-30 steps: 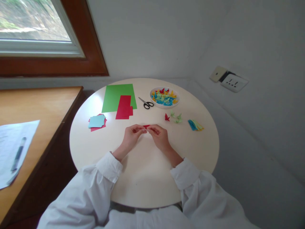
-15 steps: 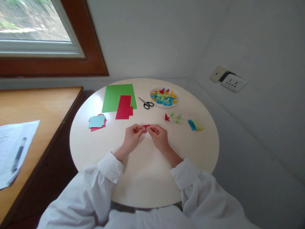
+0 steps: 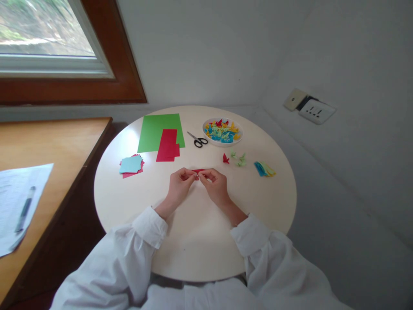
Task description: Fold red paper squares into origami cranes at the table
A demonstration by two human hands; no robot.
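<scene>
Over the middle of the round white table, my left hand and my right hand meet at the fingertips. Both pinch a small piece of red paper, most of which the fingers cover; its folds are too small to make out. To the right of my right hand lie a red paper crane and several pale green folded paper pieces. A stack of light blue and red paper squares sits to the left of my left hand.
Toward the back are a green sheet, red paper strips on its corner, black-handled scissors and a white dish of colourful paper cranes. Blue and yellow folded papers lie at right. A wooden desk stands left.
Both hands stay in nearly the same place, still pinching the red paper. Only slight finger movement shows, and the things on the table have not moved.
</scene>
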